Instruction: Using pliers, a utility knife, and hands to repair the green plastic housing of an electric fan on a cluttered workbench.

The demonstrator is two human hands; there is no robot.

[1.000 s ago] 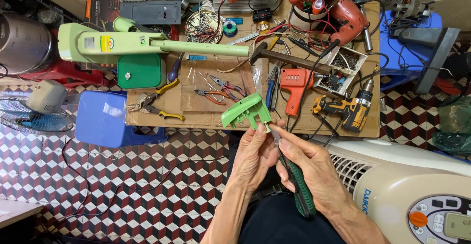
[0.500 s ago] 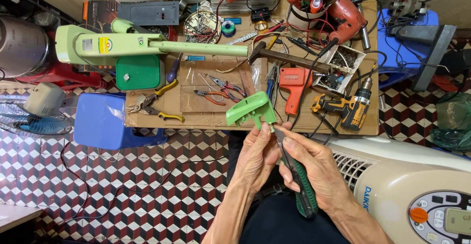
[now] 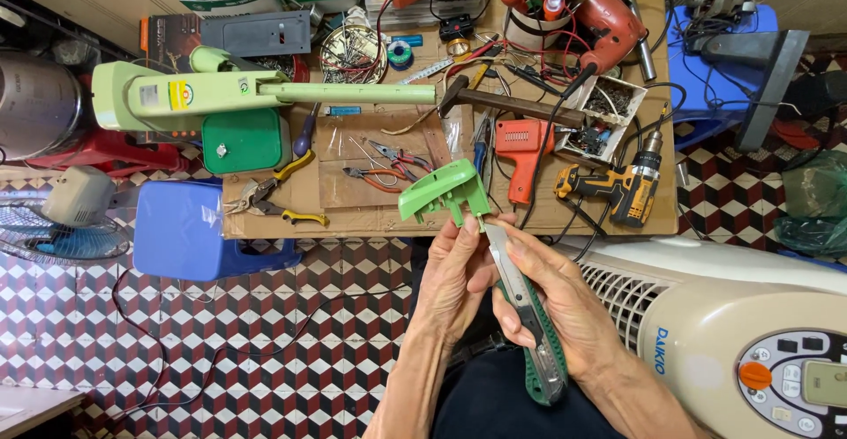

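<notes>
Left hand pinches a green plastic fan part above the lap; right hand is clenched around a green-handled utility knife — blade at its stem. Cluttered wooden workbench, checkered tile floor — cream fan heater right

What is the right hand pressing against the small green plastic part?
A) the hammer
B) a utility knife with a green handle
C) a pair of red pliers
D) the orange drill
B: the right hand grips a green-handled utility knife, its blade tip meeting the green plastic part held by the left hand.
</notes>
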